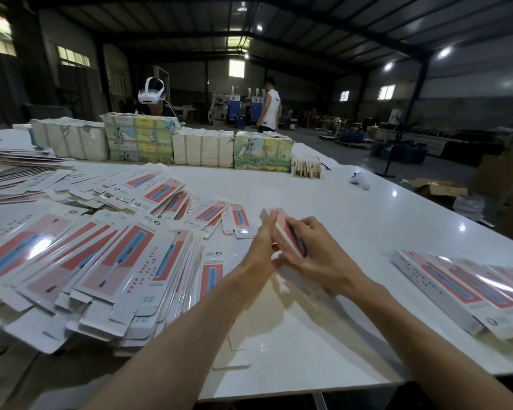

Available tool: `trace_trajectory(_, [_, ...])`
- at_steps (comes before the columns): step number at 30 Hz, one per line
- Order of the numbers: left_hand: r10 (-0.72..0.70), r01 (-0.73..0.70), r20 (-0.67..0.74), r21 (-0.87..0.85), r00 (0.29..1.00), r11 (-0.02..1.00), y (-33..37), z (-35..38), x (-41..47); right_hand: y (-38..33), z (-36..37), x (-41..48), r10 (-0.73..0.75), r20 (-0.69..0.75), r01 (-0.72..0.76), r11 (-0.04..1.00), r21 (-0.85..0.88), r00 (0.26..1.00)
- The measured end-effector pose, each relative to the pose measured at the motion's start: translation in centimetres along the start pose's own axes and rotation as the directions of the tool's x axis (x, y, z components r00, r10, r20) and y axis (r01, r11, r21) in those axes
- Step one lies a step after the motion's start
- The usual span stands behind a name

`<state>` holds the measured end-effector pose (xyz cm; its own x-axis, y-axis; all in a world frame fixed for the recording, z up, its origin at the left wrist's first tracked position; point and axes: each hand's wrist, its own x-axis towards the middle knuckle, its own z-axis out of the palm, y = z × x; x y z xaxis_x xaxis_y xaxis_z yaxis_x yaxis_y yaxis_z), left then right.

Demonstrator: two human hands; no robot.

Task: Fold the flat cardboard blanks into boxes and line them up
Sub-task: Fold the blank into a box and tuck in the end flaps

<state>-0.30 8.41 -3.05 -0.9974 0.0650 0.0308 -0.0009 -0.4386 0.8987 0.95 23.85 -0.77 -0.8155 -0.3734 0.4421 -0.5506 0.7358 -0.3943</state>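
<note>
Mid-fold on one box (281, 232): I had it lifted off the white table (353, 214), about centre of view, tilted, pink face up. My left hand (262, 242) gripped its left side, fingers curled round the edge. My right hand (323, 255) gripped the right side, fingers wrapped over the top. The blank looked already popped into a sleeve. The end flaps were hidden behind my fingers, so I couldn't tell if they were tucked. Judged step: shaping and closing this box, not yet placed. The pile of flat blanks (101, 255) spread on my left, plenty to go. The row of finished boxes (456, 287) lay side by side on my right, near the table edge. Next move probably: tuck the end flap, then carry the box right and set it parallel against the nearest one in the row, same face up. Wrapped bundles (139, 140) sat along the far side
</note>
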Motion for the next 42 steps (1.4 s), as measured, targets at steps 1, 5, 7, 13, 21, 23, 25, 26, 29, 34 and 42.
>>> trace_trajectory(1, [0.014,-0.021,0.065,0.123,0.998,0.992,0.0,0.1,-0.2,0.4,-0.6,-0.2,0.02,-0.041,-0.02,1.0,0.006,0.999])
trace_trajectory(5, [0.111,-0.312,0.305,0.758,0.946,0.572,-1.4,-0.2,-0.5,3.1,-4.0,-2.0,0.135,-0.03,-0.137,0.988,-0.072,0.99])
trace_trajectory(7, [0.113,-0.414,0.402,0.833,0.909,0.368,-2.1,-0.3,-0.9,4.7,-5.5,-3.8,0.207,0.007,-0.203,0.965,-0.167,0.978])
trace_trajectory(13, [0.113,-0.44,0.427,0.84,0.897,0.319,-2.1,-0.4,-1.0,7.8,-7.8,-9.8,0.448,-0.057,-0.409,0.749,-0.522,0.892])
trace_trajectory(21, [0.097,-0.439,0.43,0.849,0.898,0.295,-2.0,-0.2,-1.1,7.5,-9.5,-12.5,0.472,-0.192,-0.462,0.562,-0.686,0.86])
trace_trajectory(23, [0.093,-0.445,0.438,0.848,0.894,0.288,-1.9,0.0,-1.3,7.4,-9.7,-12.7,0.496,-0.213,-0.476,0.496,-0.727,0.842])
trace_trajectory(25, [0.088,-0.446,0.441,0.847,0.893,0.287,-1.8,0.1,-1.5,7.1,-9.6,-12.1,0.509,-0.223,-0.481,0.457,-0.748,0.831])
trace_trajectory(26, [0.088,-0.445,0.439,0.847,0.894,0.291,-1.8,0.2,-1.6,6.8,-9.4,-11.4,0.494,-0.223,-0.471,0.461,-0.752,0.84])
trace_trajectory(29, [0.082,-0.432,0.428,0.852,0.9,0.297,-1.8,0.3,-1.8,5.7,-7.9,-8.0,0.401,-0.181,-0.404,0.587,-0.701,0.898])
trace_trajectory(34, [0.103,-0.368,0.356,0.86,0.929,0.352,-1.7,0.6,-2.0,3.0,-4.1,-1.2,0.227,-0.177,-0.288,0.786,-0.548,0.958])
trace_trajectory(42, [0.14,-0.253,0.217,0.898,0.966,0.358,1.6,1.4,-3.3,3.0,1.2,0.1,0.175,-0.087,-0.195,0.846,-0.496,0.981])
